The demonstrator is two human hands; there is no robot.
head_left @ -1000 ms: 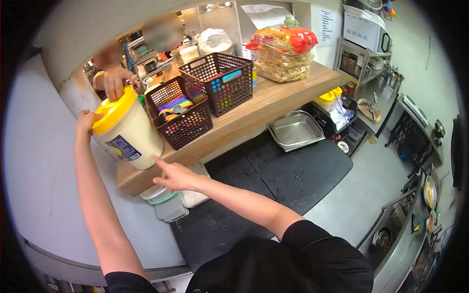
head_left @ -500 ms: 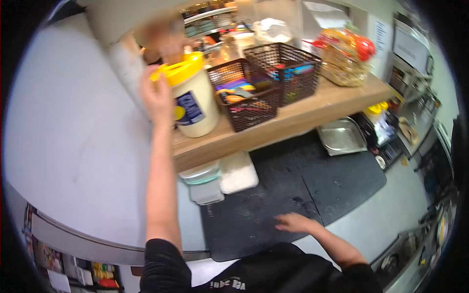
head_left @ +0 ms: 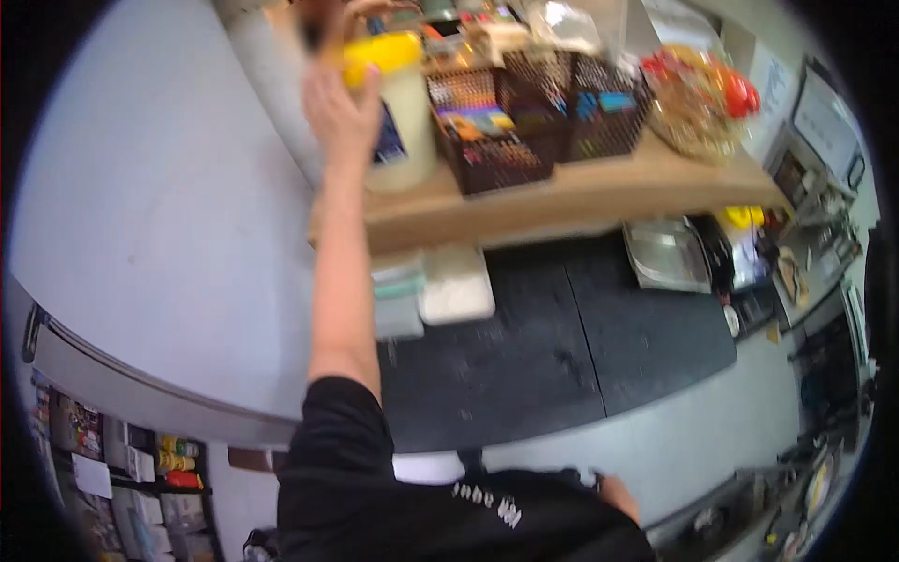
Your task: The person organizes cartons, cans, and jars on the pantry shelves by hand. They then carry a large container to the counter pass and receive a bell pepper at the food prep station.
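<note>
A cream plastic tub [head_left: 409,140] with a yellow lid [head_left: 398,49] and a dark blue label stands at the left end of the wooden shelf. My left hand [head_left: 342,108] reaches up to its left side, thumb against the lid's front and fingers curled at the rim. Behind the lid, another person's hand [head_left: 370,9] shows at the top edge, blurred. Low in the view, beside my black shirt, is my right hand [head_left: 618,495]. It is partly covered and blurred, so its fingers are hard to read; nothing held can be made out.
Dark mesh baskets [head_left: 506,159] with colourful items and a clear bag with red parts [head_left: 702,103] share the wooden shelf [head_left: 524,208]. Below lie a black board [head_left: 487,375], a white container [head_left: 457,290] and a metal pan [head_left: 667,258]. A large pale panel [head_left: 159,206] rises at left.
The view has shifted, and the shelf sits higher in it. My left hand stays at the tub's lid. My right hand has drawn back from over the black board to beside my body.
</note>
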